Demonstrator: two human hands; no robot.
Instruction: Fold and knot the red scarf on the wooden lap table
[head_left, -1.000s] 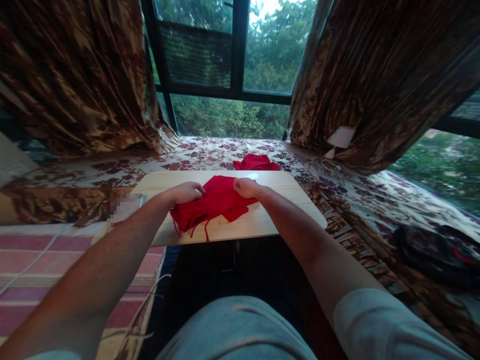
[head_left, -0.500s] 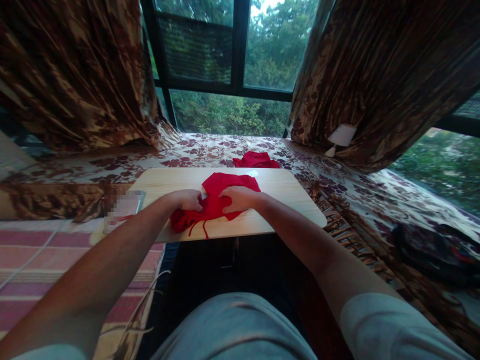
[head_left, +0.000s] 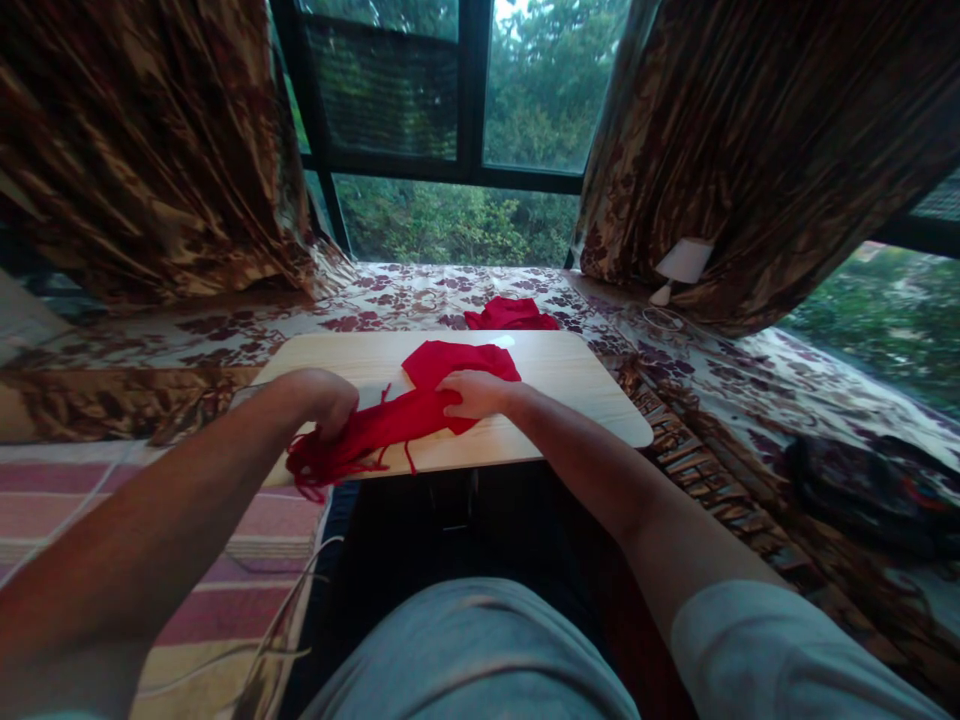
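A red fringed cloth point(head_left: 401, 415) lies across the pale wooden tabletop point(head_left: 585, 400). Its left part is bunched lengthwise, with loose strands hanging at the table's left front edge. The right part spreads wider and flatter. My left hand point(head_left: 328, 402) is closed on the cloth near the fringed end; its fingertips are partly hidden. Around the middle of the cloth, my right hand point(head_left: 476, 394) grips it between thumb and fingers. Beyond the table's far edge lies another red cloth point(head_left: 511, 313), crumpled.
A floral-covered ledge point(head_left: 420, 295) runs behind the table below the window. To the right stand a small white lamp point(head_left: 685, 262) and a dark bag point(head_left: 862, 500). A striped bed cover point(head_left: 247, 560) with a white cable is at the lower left.
My left hand has moved left and toward me, drawing the fringed end out toward the table's left edge. My right hand stays nearly in place on the cloth.
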